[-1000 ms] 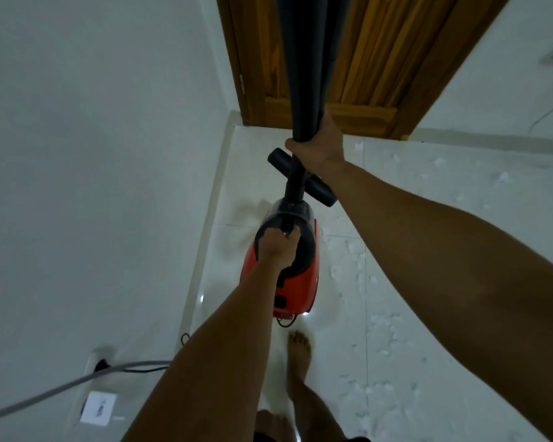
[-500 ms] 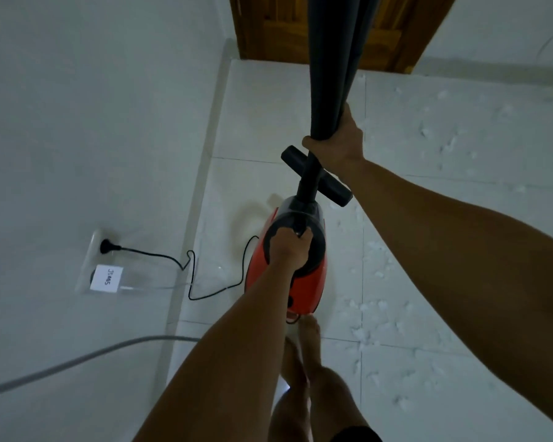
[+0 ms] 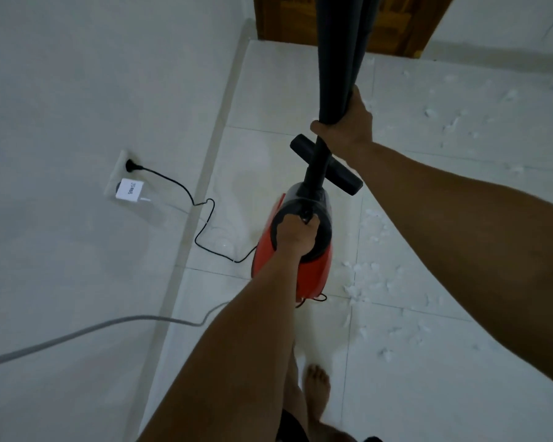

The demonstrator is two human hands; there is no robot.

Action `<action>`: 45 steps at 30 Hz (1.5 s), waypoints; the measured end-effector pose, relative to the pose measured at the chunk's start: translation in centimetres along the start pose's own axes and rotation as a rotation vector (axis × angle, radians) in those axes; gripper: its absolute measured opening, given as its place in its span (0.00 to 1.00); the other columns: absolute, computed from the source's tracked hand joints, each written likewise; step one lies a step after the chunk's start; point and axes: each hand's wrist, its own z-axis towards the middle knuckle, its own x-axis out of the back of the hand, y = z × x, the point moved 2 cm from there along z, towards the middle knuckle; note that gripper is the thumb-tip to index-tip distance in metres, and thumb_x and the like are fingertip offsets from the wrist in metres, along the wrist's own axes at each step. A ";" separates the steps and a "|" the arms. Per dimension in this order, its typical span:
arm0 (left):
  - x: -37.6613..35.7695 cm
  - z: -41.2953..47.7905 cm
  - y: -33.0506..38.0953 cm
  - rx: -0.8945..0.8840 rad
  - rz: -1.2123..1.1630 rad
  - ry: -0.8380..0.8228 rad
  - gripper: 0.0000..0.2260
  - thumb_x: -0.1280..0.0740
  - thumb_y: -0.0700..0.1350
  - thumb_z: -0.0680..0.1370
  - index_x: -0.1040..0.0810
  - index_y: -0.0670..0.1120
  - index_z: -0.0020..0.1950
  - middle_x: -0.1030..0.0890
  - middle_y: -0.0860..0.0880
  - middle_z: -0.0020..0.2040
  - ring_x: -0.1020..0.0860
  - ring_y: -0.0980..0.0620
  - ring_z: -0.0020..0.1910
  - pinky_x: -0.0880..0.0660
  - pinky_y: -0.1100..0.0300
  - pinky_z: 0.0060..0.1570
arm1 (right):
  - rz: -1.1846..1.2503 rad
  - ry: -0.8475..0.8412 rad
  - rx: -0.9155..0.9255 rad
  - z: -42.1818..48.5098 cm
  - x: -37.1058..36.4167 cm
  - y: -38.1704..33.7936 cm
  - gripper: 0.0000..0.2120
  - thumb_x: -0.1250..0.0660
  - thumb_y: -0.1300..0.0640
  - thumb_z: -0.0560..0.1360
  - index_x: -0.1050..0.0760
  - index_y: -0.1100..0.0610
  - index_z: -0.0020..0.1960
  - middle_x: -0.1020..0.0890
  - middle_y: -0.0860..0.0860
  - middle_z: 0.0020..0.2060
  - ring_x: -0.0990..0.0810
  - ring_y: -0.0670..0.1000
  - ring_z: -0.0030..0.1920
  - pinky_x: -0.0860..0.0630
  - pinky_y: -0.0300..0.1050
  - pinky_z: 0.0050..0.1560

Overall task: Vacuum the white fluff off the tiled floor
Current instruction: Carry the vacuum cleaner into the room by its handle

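Note:
A red vacuum cleaner (image 3: 313, 275) with a black handle hangs above the tiled floor (image 3: 428, 362). My left hand (image 3: 296, 234) grips its handle from above. My right hand (image 3: 348, 122) grips the lower end of two dark grey tubes (image 3: 339, 59) that rise out of the top of the view. A black T-shaped nozzle (image 3: 326, 169) sticks out of the vacuum's front, just below my right hand. White fluff (image 3: 374, 282) lies scattered over the tiles to the right of the vacuum, with more fluff (image 3: 450, 122) farther back.
The white wall (image 3: 77, 90) runs along the left, with a socket (image 3: 125, 167) holding a black plug and a white adapter (image 3: 130, 189). The black power cord (image 3: 205, 218) loops across the floor to the vacuum. A grey cable (image 3: 77, 333) crosses lower left. A wooden door (image 3: 288, 17) stands ahead. My bare foot (image 3: 316, 390) is below.
The view has tilted down and shifted away from the door. The wall socket and black cord came into view, and the vacuum and both hands sit slightly farther right.

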 end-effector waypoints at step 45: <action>-7.0 -10.8 -1.0 -0.114 -0.112 0.005 0.16 0.34 0.55 0.83 0.21 0.42 0.60 0.14 0.42 0.51 0.15 0.42 0.52 0.20 0.46 0.63 | -0.085 0.196 0.130 -12.0 10.0 0.2 0.36 0.25 0.53 0.68 0.35 0.56 0.72 0.21 0.49 0.57 0.22 0.47 0.53 0.22 0.39 0.59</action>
